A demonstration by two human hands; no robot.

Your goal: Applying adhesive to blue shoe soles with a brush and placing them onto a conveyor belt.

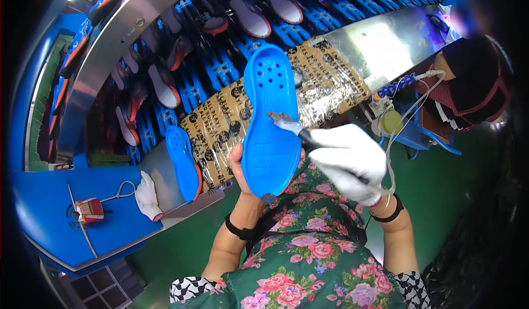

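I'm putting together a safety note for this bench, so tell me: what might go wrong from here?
The left hand grips the held blue sole near its lower end, so pressing the brush toward the holed end might tilt it. That hand is bare, unlike the gloved right hand, so a stray stroke over the rim could reach its fingers. The second blue sole lies near the bench's front edge and could perhaps be knocked off.

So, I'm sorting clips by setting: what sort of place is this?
Likely a shoe factory: shoe parts sit in rows among blue holders, and the gloved right hand holds a brush over a blue sole.
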